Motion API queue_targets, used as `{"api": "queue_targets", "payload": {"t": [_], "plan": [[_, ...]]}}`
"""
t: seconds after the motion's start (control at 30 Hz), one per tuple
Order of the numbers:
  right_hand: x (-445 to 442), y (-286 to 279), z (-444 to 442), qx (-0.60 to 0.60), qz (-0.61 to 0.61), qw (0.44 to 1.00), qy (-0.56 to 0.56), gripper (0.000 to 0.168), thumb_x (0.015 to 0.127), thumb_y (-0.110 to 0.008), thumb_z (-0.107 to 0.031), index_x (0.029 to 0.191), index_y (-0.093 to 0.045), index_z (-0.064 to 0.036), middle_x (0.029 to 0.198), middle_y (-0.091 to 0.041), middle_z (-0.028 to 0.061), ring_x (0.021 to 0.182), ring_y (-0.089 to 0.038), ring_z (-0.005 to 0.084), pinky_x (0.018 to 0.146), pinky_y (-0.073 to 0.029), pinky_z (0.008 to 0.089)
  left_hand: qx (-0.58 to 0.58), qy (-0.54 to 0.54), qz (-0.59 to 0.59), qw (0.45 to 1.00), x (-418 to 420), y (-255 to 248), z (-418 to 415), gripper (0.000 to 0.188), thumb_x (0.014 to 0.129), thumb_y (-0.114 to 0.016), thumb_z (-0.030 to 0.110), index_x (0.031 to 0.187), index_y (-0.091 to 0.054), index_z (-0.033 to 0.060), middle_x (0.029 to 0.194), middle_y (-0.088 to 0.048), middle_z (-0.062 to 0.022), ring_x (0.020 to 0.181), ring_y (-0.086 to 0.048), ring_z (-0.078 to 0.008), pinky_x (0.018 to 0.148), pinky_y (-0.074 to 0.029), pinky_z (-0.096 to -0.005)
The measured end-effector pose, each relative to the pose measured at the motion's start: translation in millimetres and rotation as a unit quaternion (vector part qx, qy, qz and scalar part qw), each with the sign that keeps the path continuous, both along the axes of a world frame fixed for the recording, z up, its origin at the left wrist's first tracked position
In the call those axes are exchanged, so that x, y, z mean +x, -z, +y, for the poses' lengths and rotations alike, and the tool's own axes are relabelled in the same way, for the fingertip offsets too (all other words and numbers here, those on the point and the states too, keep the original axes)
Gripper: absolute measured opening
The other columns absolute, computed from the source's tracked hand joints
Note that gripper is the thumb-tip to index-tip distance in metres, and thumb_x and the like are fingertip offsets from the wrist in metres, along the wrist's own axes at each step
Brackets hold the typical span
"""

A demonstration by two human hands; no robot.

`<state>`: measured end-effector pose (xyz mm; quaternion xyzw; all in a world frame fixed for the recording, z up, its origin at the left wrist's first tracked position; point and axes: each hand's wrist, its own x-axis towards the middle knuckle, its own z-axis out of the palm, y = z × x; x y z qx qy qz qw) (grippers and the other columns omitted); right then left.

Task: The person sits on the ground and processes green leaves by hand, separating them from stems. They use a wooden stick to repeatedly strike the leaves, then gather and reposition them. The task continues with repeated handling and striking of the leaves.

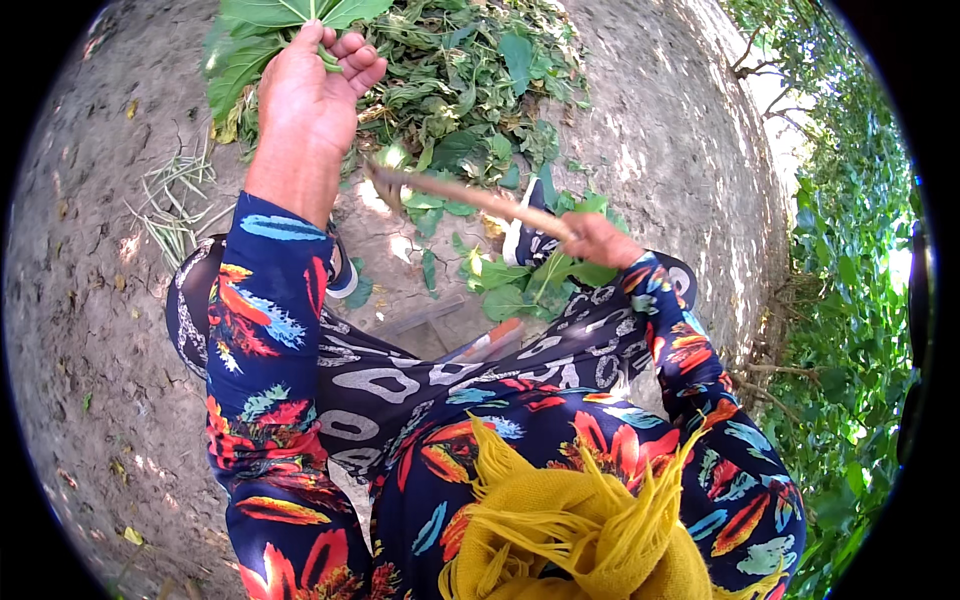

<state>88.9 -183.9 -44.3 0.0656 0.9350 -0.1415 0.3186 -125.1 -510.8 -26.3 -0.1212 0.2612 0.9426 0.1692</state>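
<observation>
My left hand (319, 90), palm up at the top, pinches the stalks of large green leaves (259, 34) that reach the picture's upper edge. In my right hand (604, 240), at the right of centre, is the end of a wooden stick (465, 193), blurred and slanting up to the left. Its far end, wider and hooked or forked, points towards my left wrist; its exact form is unclear. Some green leaves (559, 274) lie below my right hand; whether it holds any of them I cannot tell.
A heap of wilted and green leaves (465, 90) lies on cracked bare soil beyond my feet. Loose leaves (502, 300) are scattered between my knees, near a low wooden frame (420, 316). Thin cut stalks (171, 202) lie at the left. Leafy bushes (847, 300) line the right side.
</observation>
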Motion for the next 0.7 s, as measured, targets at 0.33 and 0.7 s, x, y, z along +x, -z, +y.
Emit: {"api": "queue_targets", "payload": {"t": [0.33,0.7], "plan": [[-10.5,28.8,51.5,0.211,0.153,0.959,-0.11,0.023,0.075,-0.063,-0.025,0.089,-0.055,-0.008,0.074,-0.061,0.0161,0.071,-0.062,0.0338,0.062,-0.049,0.0451,-0.012,-0.012,0.007,1.0,4.1,-4.0,-4.9,0.022,0.095,-0.04,0.021,0.08,-0.04,0.0056,0.078,-0.046,-0.0092,0.069,-0.047,-0.0195,0.071,-0.049,-0.0384],[0.7,-6.6,-4.7,-0.249,0.015,0.941,0.229,0.027,0.08,-0.062,-0.02,0.098,-0.054,-0.002,0.069,-0.047,-0.0034,0.056,-0.043,0.007,0.048,-0.036,0.0219,0.016,0.034,0.023,0.999,-5.1,11.0,-15.5,0.021,0.094,-0.042,0.02,0.08,-0.041,0.0042,0.081,-0.049,-0.0117,0.072,-0.05,-0.0214,0.075,-0.049,-0.0398]]}}
